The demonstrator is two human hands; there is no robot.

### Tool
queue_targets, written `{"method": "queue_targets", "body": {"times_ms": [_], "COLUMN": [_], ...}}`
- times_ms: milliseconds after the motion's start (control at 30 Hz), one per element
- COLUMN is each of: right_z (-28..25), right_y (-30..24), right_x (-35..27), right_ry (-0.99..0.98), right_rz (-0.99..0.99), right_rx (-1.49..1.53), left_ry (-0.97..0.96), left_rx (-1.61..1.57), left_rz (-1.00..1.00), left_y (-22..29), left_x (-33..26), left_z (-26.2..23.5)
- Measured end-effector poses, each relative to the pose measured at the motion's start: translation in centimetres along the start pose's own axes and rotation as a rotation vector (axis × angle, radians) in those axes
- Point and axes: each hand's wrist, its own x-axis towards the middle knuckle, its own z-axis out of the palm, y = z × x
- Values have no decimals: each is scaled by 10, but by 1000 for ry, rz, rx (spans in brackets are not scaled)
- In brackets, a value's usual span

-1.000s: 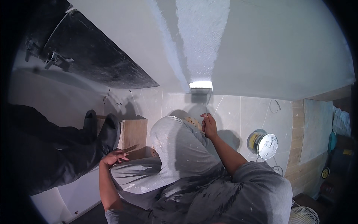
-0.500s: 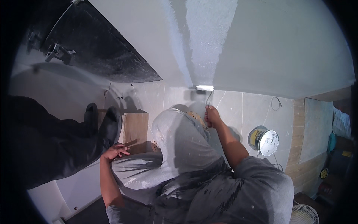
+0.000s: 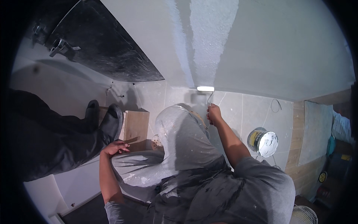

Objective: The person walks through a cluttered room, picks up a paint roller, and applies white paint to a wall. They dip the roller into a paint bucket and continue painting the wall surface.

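My right hand (image 3: 214,114) is closed round the handle of a small paint roller (image 3: 206,89), whose white sleeve lies at the foot of the grey wall (image 3: 268,48), where it meets the tiled floor. Above the roller, a wet pale stripe of paint (image 3: 209,37) runs up the wall, with a narrower bluish stripe left of it. My left hand (image 3: 116,147) rests by my bent knee, fingers loosely stretched and holding nothing. Right of my right forearm stands a bucket (image 3: 263,142), its top coated in white paint.
A wooden box (image 3: 136,130) sits left of my knees, beside another person's black shoes (image 3: 112,121) and dark trousers. A black marbled panel (image 3: 108,44) juts out at upper left. A thin wire loop (image 3: 276,106) lies near the wall. A fan (image 3: 304,215) stands at lower right.
The view has shifted slightly. My right hand still holds the roller at the wall's foot, and my left hand stays by my knee.
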Motion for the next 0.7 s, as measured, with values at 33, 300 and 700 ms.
{"method": "queue_targets", "body": {"times_ms": [33,300,700], "right_z": [0,5,15], "right_y": [3,-37,-170], "right_x": [-12,-125,-198], "right_ry": [30,-15,-56], "right_rz": [-76,-392,-891], "right_rx": [-23,84,75], "left_ry": [-2,11,27], "left_rx": [-5,0,64], "left_rz": [-3,-40,-5], "left_y": [0,1,-4], "left_x": [2,5,3], "left_z": [1,0,-1]}}
